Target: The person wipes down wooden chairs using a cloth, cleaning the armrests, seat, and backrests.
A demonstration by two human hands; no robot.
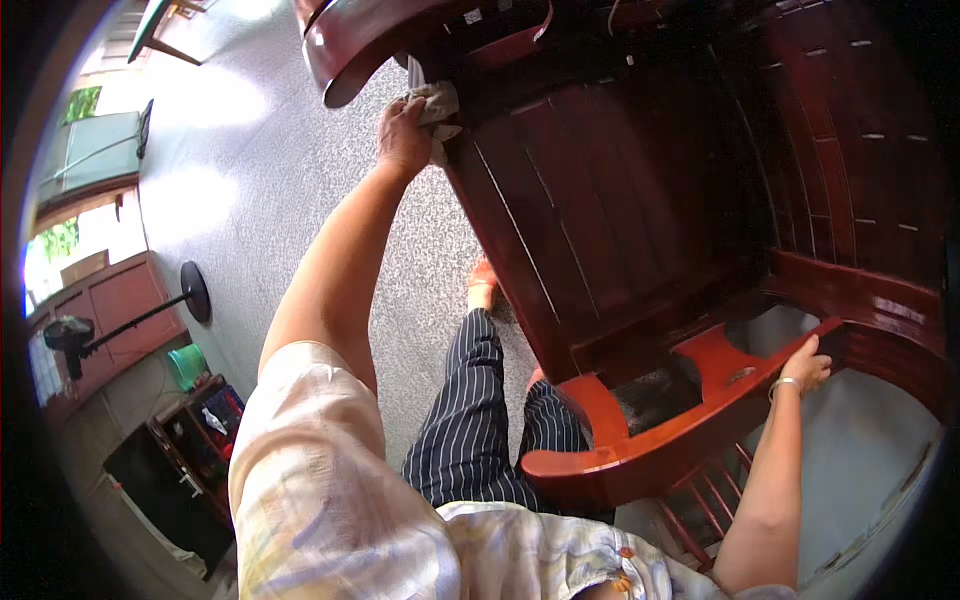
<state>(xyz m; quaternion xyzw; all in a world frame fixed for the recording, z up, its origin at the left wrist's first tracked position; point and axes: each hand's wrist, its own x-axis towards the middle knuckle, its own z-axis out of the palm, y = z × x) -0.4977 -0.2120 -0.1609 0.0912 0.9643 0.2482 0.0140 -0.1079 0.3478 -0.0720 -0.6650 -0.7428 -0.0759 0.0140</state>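
Note:
A dark red wooden armchair or bench with a slatted seat (630, 202) stands in front of me, turned sideways. My left hand (405, 131) grips a crumpled grey cloth (437, 105) against the seat's front edge, near the foot of the far armrest (352, 56). Part of the cloth hangs past that edge. On the near side, my right hand (806, 367) holds the curved near armrest (675, 431) close to where it meets the backrest (832, 157). A bracelet circles the right wrist. Some of the right fingers are hidden.
My bare foot (482, 274) is on the speckled floor (322, 142) beside the seat. A pedestal fan (135, 326), a green plastic basket (187, 366) and a dark cabinet (169, 480) stand at left. Red wooden spindles (701, 499) rise near my right arm.

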